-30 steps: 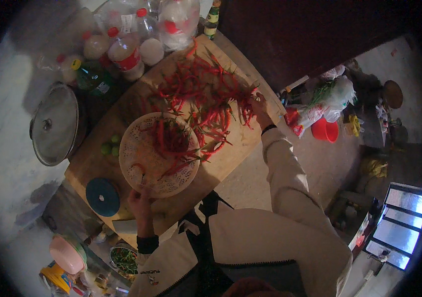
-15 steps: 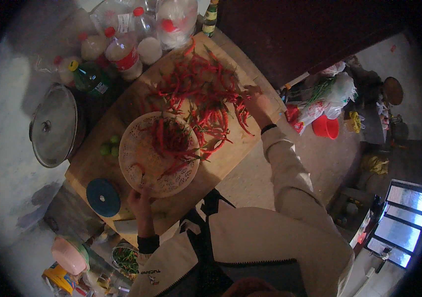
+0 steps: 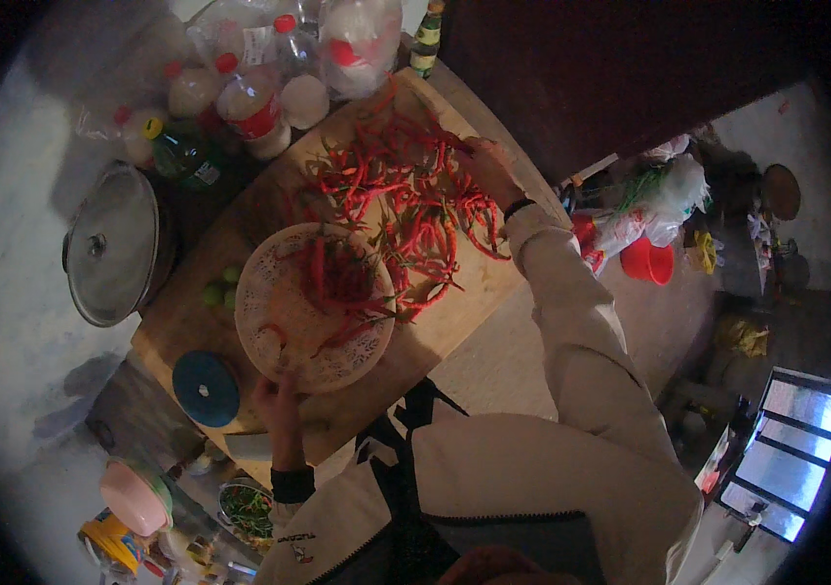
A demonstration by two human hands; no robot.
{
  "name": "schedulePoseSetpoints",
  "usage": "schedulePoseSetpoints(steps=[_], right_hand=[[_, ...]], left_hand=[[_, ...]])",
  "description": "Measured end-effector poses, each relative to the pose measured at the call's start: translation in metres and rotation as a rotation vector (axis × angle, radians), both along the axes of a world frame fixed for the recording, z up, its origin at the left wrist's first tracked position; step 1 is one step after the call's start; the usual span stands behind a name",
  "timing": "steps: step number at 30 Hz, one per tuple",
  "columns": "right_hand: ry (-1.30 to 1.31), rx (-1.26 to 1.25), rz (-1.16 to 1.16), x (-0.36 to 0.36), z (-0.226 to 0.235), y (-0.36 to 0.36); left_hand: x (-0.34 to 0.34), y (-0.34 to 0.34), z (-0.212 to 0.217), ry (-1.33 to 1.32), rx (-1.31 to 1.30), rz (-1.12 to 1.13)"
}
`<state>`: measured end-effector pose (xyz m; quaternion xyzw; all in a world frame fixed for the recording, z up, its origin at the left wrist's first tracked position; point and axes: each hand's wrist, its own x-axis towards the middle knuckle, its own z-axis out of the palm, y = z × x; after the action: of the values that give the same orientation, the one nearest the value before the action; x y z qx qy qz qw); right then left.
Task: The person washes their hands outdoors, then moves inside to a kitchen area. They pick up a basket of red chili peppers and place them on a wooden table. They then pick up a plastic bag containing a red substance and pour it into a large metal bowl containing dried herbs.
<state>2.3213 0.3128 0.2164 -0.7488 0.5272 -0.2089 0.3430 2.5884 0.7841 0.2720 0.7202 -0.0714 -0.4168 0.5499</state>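
Long red chili peppers point(image 3: 425, 200) lie in a loose heap across the wooden board point(image 3: 474, 302). Nearer to me stands a round pale plastic basket point(image 3: 264, 283) with a lacy pierced wall, and more red chilies point(image 3: 342, 278) are bunched on its right side. My left hand point(image 3: 281, 405) is closed on the basket's near rim. At the heap's far right edge, my right hand point(image 3: 488, 166) has its fingers bent onto red chilies; shadow partly hides the fingertips.
Several plastic bottles point(image 3: 250, 102) crowd the board's far left side. A lidded pot point(image 3: 113, 244), green round fruits point(image 3: 225, 288), a blue disc point(image 3: 206, 388) and a wide blade point(image 3: 248, 447) lie around the basket. A red bucket point(image 3: 647, 261) stands on the floor at right.
My right hand has moved a little farther away and to the left along the heap's edge. My left hand stays on the basket rim.
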Motion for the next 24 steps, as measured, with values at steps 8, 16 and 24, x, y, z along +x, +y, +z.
schedulePoseSetpoints(steps=[8, 16, 24], right_hand=[[0.165, -0.088, 0.334, 0.015, -0.025, 0.000], [0.032, -0.027, 0.215, 0.018, 0.013, 0.023], [-0.107, 0.062, 0.638, 0.059, 0.057, 0.212]], left_hand=[[0.001, -0.002, 0.003, -0.225, 0.087, -0.081], [-0.002, 0.001, 0.001, -0.103, -0.096, 0.006], [-0.004, -0.012, 0.013, -0.051, -0.053, 0.020]])
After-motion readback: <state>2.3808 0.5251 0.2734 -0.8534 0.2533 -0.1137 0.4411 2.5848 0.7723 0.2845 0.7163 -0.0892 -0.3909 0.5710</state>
